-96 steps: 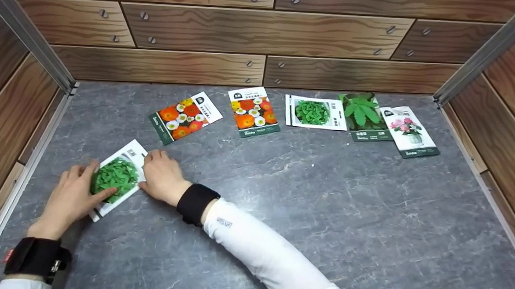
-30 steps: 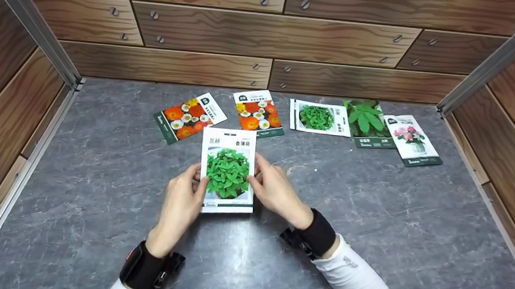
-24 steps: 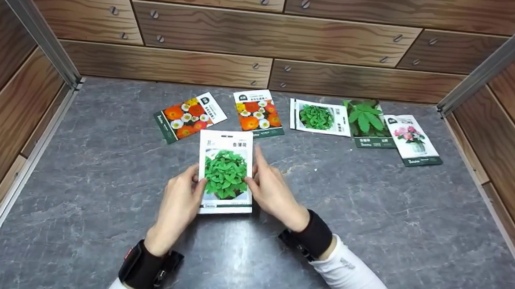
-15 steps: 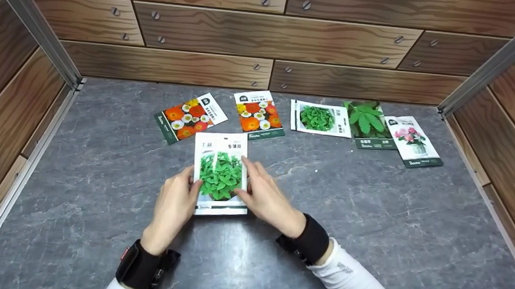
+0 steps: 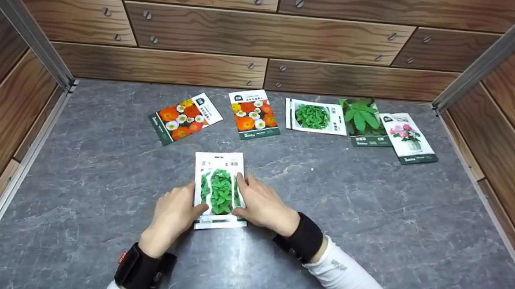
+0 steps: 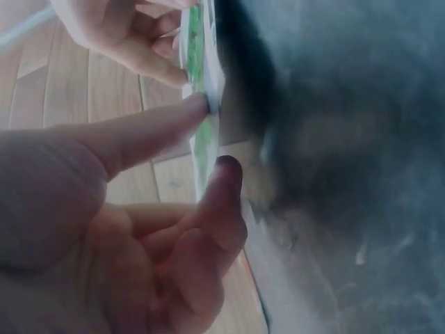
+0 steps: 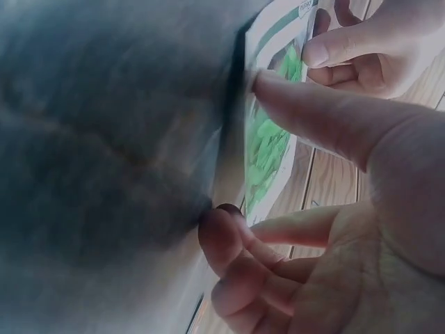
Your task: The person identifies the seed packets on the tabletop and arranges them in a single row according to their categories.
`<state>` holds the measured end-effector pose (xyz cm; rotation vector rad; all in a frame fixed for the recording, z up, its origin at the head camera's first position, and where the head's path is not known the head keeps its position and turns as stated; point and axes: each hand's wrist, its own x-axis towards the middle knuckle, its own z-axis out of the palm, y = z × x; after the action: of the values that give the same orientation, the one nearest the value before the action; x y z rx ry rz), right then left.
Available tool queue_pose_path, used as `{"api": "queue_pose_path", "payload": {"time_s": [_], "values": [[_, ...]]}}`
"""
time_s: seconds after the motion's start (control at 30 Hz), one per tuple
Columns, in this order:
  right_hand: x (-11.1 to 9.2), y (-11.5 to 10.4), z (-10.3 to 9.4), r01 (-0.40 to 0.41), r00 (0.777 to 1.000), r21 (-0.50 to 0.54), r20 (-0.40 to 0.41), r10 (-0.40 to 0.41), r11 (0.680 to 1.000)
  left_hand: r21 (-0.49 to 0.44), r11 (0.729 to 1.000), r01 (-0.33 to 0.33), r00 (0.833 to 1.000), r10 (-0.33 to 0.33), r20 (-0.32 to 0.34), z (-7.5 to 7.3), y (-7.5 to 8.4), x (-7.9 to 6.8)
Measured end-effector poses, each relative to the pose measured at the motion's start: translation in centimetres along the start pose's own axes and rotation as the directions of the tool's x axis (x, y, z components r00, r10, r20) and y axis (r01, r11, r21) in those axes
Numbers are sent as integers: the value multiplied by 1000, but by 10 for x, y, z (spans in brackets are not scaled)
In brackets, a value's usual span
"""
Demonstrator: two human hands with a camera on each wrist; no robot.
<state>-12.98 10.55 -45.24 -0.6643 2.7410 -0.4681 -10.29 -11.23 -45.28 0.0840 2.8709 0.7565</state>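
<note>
A white seed packet with a picture of a green leafy plant (image 5: 221, 193) is upright in the head view, at the middle of the table. My left hand (image 5: 172, 212) pinches its left edge, thumb on the printed front and fingers behind. On the opposite edge my right hand (image 5: 265, 204) holds it the same way. Bright streaks of glare cross the print. Seen nearly edge-on in the left wrist view, the packet (image 6: 201, 142) lies between thumb and fingertips. The right wrist view shows the packet's green print (image 7: 268, 149) beside the right thumb.
Along the back of the grey table (image 5: 367, 238) lie two orange-flower packets (image 5: 186, 118) (image 5: 254, 115), a green-leaf packet (image 5: 314, 116) on its side, and a dark leaf packet (image 5: 364, 121) partly under a pink-flower packet (image 5: 410, 139). Wood-patterned walls (image 5: 200, 66) enclose the table.
Both hands have brought the leafy seed packet from the table's left side to the middle and turned it upright. Over the last second it has come slightly nearer and left. The back packets stay put.
</note>
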Motion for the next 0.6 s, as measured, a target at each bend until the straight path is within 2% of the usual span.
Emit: {"api": "queue_pose_path", "payload": {"time_s": [0.17, 0.3, 0.6], "values": [[2, -6, 4, 5, 1000, -44, -14, -6, 999, 27, 1000, -4, 1000, 4, -10, -1, -4, -1], [8, -16, 9, 10, 1000, -86, -21, -12, 996, 44, 999, 1, 1000, -1, 1, -8, -12, -1], [33, -54, 20, 16, 1000, -154, -3, -17, 988, 35, 999, 37, 998, -39, 42, -30, -50, -4]]}}
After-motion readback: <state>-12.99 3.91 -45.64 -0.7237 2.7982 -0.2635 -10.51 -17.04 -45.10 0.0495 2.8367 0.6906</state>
